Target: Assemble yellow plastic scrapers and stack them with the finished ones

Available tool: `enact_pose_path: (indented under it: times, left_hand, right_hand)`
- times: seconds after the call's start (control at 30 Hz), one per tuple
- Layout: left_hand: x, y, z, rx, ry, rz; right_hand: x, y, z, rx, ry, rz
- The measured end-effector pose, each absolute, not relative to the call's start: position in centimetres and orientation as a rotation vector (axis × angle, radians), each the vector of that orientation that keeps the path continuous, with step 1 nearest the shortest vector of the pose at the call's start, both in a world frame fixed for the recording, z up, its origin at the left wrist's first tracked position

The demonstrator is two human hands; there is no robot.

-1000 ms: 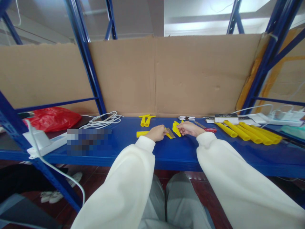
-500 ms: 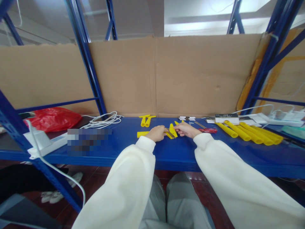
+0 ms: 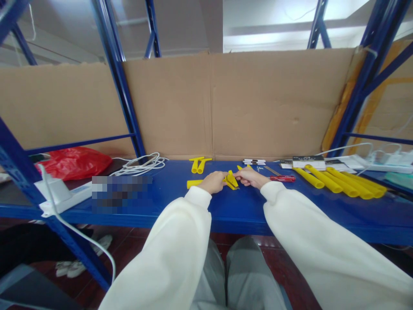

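Note:
My left hand (image 3: 213,182) is closed around a yellow scraper, whose tube handle (image 3: 194,184) sticks out to the left. The scraper's wide head (image 3: 232,187) points right, with a bit of thin edge at its tip. A flat yellow plate (image 3: 230,177) stands tilted against that head, between my hands. My right hand (image 3: 250,177) has its fingers curled in a pinch at the plate's right side; the exact contact is partly hidden. Just behind the right hand, yellow pointed pieces (image 3: 239,167) peek out. A red-handled screwdriver (image 3: 282,178) lies right of this hand.
Two yellow scraper pieces (image 3: 200,165) lie at the back. Several yellow handles (image 3: 342,182) are lined up at the right. Small white-and-black packs (image 3: 254,162), a metal strip (image 3: 272,170), a coiled white cable (image 3: 142,163), a power strip (image 3: 69,199) and a red bag (image 3: 75,162) rest on the blue shelf.
The yellow plate has shifted slightly left and tipped over toward the scraper's head. My right hand has moved a little left with it, while the left hand keeps its hold.

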State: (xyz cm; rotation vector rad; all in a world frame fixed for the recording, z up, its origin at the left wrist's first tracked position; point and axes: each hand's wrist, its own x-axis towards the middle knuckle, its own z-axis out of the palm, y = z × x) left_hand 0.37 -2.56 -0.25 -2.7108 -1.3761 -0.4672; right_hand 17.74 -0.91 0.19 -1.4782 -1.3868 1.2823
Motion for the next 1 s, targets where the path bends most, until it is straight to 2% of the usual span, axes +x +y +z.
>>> enact_pose_path:
  times: [0.63,0.87,1.0]
  left_hand:
    - [0.4,-2.7,0.0,-2.72,-1.293,-0.288]
    - [0.7,-2.9,0.2,-2.611,-1.171,-0.532]
    - [0.8,-3.1,0.4,-2.58,-1.079,-0.669]
  right_hand:
    - [17.2,-1.5,0.5,-1.497,-1.456,1.163]
    - [19.0,-1.4,1.0,-1.37,-1.29,1.149]
    - [19.9,-1.3,1.1,-1.229,-1.381,1.292]
